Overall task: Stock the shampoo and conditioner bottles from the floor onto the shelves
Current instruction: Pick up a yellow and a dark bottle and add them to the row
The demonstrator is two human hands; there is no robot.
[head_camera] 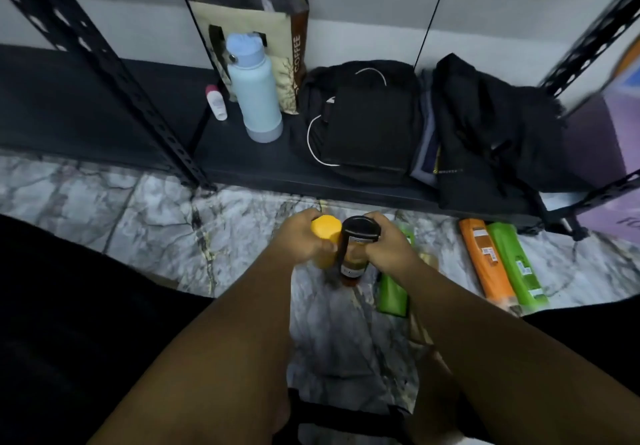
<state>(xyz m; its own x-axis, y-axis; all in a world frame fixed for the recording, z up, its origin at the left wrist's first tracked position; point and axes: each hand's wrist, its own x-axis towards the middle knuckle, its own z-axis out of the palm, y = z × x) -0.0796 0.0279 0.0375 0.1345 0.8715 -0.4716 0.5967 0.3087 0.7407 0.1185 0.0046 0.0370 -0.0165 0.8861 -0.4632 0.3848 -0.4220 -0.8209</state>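
Observation:
My left hand [299,238] grips a yellow bottle [325,231] upright above the marble floor. Right beside it my right hand [384,249] grips a dark amber bottle with a black cap [358,233]. The two bottles touch each other. A green bottle [393,292] lies on the floor under my right forearm, partly hidden. Further right an orange bottle [485,261] and another green bottle [517,266] lie side by side on the floor. The black bottom shelf [263,164] runs just beyond my hands.
On the bottom shelf stand a pale blue flask [254,94], a small white tube [216,101] and a paper coffee bag [263,29]. Black bags and clothing [415,122] fill its right half. Perforated black uprights [114,70] frame the shelf. My dark-clothed knees flank the floor.

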